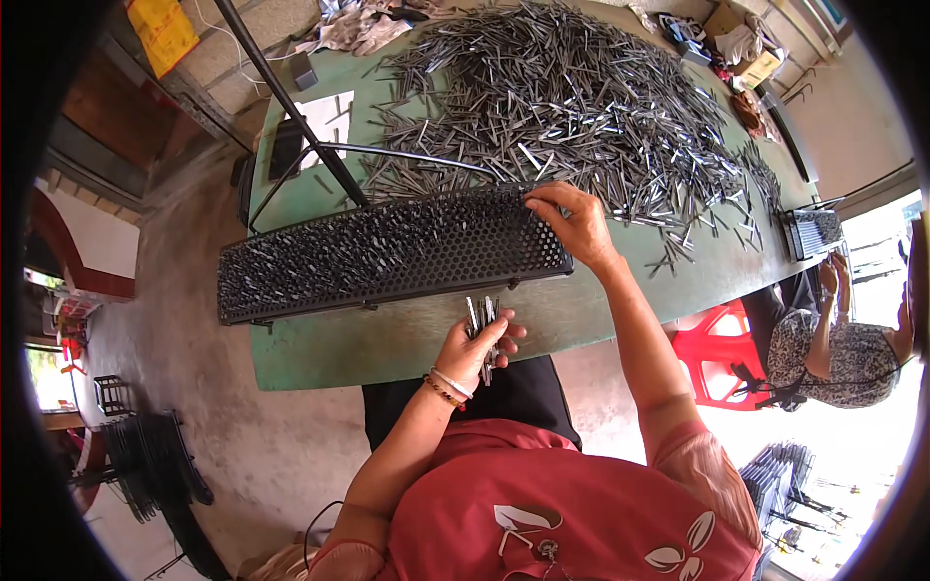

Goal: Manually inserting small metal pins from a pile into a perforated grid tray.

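A long black perforated rack (484,257) lies slanting across the near part of the green table. Many thin dark pieces (320,247) stand in its holes, packed over the left and middle; at the right end, most holes show bare. Below the rack, my left hand (467,356) is closed around a small bundle of thin metal strips (488,312). My right hand (581,228) is over the rack's upper right corner, thumb and fingers pinched together. Whatever lies between those fingertips is too small to make out.
A large heap of loose metal strips (581,107) covers the far part of the green table (300,358). A black metal frame (291,111) rises behind the rack's left half. To the right, another person (833,353) works at a similar rack (812,232), near a red plastic stool (712,358).
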Motion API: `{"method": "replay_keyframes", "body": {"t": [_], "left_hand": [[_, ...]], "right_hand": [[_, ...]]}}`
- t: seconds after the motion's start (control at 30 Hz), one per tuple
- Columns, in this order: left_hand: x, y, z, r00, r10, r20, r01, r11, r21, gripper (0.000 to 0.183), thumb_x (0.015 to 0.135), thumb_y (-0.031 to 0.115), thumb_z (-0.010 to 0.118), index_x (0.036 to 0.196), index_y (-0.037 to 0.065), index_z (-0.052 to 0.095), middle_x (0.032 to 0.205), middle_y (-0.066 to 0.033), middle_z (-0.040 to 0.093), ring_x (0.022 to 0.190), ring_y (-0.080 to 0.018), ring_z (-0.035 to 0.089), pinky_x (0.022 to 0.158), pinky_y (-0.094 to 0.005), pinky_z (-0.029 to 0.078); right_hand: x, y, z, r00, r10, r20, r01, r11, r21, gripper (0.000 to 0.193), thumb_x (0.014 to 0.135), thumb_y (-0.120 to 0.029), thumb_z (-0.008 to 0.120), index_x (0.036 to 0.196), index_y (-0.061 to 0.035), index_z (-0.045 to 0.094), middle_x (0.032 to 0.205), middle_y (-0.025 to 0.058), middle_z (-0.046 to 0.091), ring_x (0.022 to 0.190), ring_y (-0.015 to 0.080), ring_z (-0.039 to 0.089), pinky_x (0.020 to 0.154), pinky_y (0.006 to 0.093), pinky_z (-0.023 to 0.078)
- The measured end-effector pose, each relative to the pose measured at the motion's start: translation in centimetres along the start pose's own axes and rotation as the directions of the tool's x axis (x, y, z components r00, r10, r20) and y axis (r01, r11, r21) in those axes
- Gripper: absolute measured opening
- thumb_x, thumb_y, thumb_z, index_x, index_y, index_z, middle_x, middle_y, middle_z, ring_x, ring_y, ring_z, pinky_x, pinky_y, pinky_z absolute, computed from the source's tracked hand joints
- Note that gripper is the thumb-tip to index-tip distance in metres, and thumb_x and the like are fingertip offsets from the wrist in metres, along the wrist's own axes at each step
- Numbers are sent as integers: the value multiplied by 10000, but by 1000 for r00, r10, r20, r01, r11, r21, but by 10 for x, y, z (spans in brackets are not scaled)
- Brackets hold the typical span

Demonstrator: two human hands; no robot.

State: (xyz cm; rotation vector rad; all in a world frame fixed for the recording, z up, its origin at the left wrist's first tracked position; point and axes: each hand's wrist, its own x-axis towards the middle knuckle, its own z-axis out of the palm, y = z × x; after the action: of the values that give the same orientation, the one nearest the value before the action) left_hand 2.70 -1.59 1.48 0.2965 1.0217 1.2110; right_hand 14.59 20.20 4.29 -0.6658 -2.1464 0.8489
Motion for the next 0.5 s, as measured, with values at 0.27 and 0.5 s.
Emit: {"method": "replay_keyframes", "body": {"t": [0.27,0.5], "left_hand": [[1,-2,0,1000,0,17,0,1000,-10,234,913,206,577,1099,63,584,921,-81,653,718,-99,579,572,-245,468],[0,-1,0,1000,-1,15,1,1000,-9,232,914,205,578,1098,65,585,920,-79,652,716,-99,577,572,-240,466]], "right_hand": [[-4,11,7,999,38,-13,-37,997,66,140,819,-96,665,925,-4,664,918,106,665,844,218,640,749,301,497],[-12,12,17,991,110,-81,-104,992,76,144,817,-75,672,938,3,669,893,83,664,800,151,615,729,263,479]]}}
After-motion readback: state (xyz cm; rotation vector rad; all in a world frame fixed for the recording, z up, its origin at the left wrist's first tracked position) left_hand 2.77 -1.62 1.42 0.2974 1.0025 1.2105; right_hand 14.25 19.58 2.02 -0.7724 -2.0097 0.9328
